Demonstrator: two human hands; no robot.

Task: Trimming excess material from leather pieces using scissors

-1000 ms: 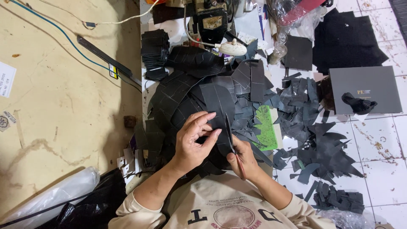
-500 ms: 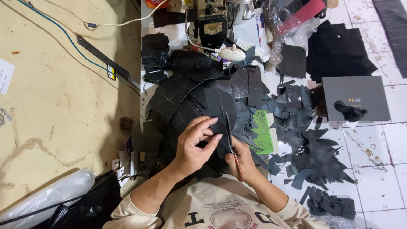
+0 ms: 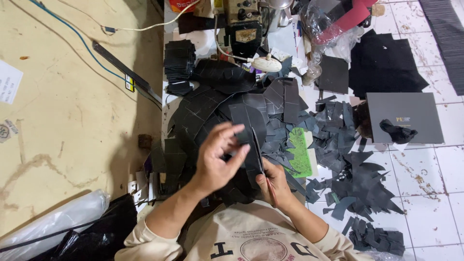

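My left hand [image 3: 220,159] is raised over a heap of black cut leather pieces [image 3: 208,108], its fingers pinched on one black piece [image 3: 249,121] that stands up between both hands. My right hand [image 3: 275,181] sits just right of it, closed on a thin dark blade-like tool with a reddish handle [image 3: 258,150] that runs along the piece's edge. Both forearms come up from the bottom of the view over a cream shirt.
A green cutting mat [image 3: 300,153] lies right of my hands among black offcuts [image 3: 360,181] spread over white floor tiles. A sewing machine [image 3: 246,24] stands at the top, a grey box [image 3: 403,118] at right, a plastic bag [image 3: 58,224] at bottom left.
The view has shifted slightly. My left hand has lifted a little and its fingers have regripped the black piece; the right hand stays on the tool.
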